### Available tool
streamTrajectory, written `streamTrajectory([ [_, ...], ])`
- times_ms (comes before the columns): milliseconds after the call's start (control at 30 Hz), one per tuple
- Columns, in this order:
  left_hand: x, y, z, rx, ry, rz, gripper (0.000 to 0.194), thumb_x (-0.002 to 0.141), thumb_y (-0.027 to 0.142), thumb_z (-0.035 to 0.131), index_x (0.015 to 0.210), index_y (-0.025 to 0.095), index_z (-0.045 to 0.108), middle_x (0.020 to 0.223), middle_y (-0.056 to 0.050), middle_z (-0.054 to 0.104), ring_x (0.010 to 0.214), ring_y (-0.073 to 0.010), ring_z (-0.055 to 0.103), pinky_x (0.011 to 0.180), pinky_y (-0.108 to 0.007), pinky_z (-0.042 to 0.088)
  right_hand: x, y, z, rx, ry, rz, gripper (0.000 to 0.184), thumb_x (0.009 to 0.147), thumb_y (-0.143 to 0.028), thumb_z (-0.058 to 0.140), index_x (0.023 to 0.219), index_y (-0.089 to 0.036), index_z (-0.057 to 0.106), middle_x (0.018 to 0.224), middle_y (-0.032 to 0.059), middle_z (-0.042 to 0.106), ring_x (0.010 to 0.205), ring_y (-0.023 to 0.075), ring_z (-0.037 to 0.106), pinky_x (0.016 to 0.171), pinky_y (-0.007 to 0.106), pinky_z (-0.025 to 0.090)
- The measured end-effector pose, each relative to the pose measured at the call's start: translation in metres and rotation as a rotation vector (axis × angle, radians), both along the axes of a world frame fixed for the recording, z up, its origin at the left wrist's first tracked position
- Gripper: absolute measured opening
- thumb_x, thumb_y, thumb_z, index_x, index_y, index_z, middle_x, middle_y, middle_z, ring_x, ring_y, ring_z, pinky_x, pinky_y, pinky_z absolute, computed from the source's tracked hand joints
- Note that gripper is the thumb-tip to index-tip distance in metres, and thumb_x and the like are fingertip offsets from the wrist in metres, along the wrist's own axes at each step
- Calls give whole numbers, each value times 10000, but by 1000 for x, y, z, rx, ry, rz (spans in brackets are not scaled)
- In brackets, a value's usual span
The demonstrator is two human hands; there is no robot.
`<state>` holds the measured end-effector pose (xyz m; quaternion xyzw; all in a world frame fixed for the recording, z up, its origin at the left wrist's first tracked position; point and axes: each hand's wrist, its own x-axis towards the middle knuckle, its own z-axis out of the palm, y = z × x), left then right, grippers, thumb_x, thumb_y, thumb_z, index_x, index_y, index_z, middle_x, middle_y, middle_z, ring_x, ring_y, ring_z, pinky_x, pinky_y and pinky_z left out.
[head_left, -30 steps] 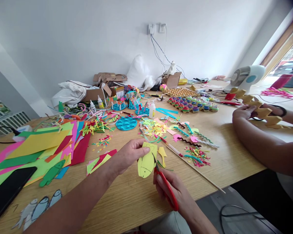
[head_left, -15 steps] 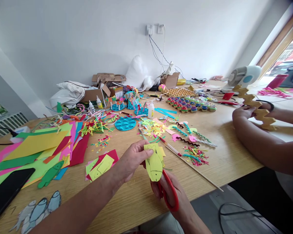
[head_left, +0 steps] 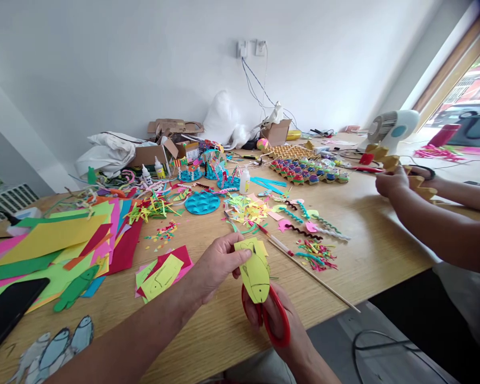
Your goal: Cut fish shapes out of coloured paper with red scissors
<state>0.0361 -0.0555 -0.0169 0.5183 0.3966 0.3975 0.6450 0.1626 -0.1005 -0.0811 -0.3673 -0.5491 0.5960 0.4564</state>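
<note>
Between thumb and fingers, my left hand [head_left: 223, 262] pinches a piece of yellow paper [head_left: 256, 274] with a fish drawn on it in black line. My right hand [head_left: 290, 325] has its fingers through the handles of red scissors [head_left: 280, 320], just below the paper. The paper hides the blades, so I cannot tell whether they touch it. To the left lies another yellow paper with a drawn outline [head_left: 162, 277], on top of red and pink pieces. Cut-out grey-blue fish [head_left: 56, 349] and a green paper fish [head_left: 77, 288] are farther left.
Coloured paper sheets [head_left: 56, 240] and a black phone [head_left: 14, 314] cover the left side. A wooden stick [head_left: 316, 274], paper scraps [head_left: 248, 208] and a glue bottle [head_left: 244, 181] lie beyond my hands. At right, another person's hands [head_left: 392, 184] hold yellow egg-carton card [head_left: 422, 186].
The scissor handles have spread apart, and both red loops now show below the paper. My left hand still grips the paper, nearly in place. The other person's hand has shifted up the card.
</note>
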Motion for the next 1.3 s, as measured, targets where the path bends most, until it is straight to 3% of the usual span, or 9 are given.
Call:
streamTrajectory([
  [167,1,1,0,-1,12,-20,192,650,325,628,689,162,535,640,18,512,550,-79,410,487,-205,311,-1,0,-4,14,73,-36,476,806,-614,426,635,-177,508,453,-43,427,412,97,352,437,226,283],
  [667,-3,5,-5,165,152,-53,169,729,334,522,703,167,517,594,38,423,527,-84,355,483,-207,299,-1,2,1,81,-29,-22,491,847,-590,346,585,-191,461,459,-34,415,429,109,362,435,229,294],
  [1067,2,3,-6,145,130,-69,183,743,349,498,727,167,512,604,39,410,536,-86,340,488,-209,292,-3,0,6,43,-48,-88,523,806,-655,360,602,-190,484,465,-33,420,430,110,365,418,226,310],
  [1300,2,3,-11,139,96,-68,189,756,349,507,741,161,521,615,36,416,541,-82,342,486,-202,294,-3,1,0,-3,25,-83,481,806,-611,415,631,-173,509,448,-48,411,399,89,340,406,217,281],
])
